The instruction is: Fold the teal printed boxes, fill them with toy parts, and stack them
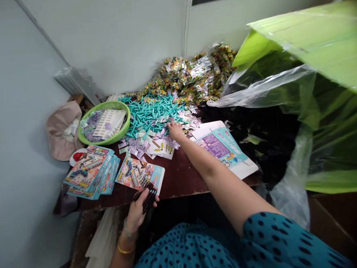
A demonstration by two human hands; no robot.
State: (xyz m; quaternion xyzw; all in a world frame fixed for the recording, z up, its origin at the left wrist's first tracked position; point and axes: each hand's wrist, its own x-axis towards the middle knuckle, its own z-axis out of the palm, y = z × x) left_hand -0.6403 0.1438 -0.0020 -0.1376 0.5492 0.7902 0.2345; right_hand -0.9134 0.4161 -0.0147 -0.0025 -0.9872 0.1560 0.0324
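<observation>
Fingers (R) [170, 127] nr sachets [135, 146], arm [213, 170] outstretched

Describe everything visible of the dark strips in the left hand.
The dark strips are narrow, blackish-brown and bumpy-looking, apparently plastic. Several lie roughly side by side in a slanting bundle, gripped by the left hand. They are at the near edge of the table, overlapping a printed carton in this view; whether they touch it is unclear.
</observation>
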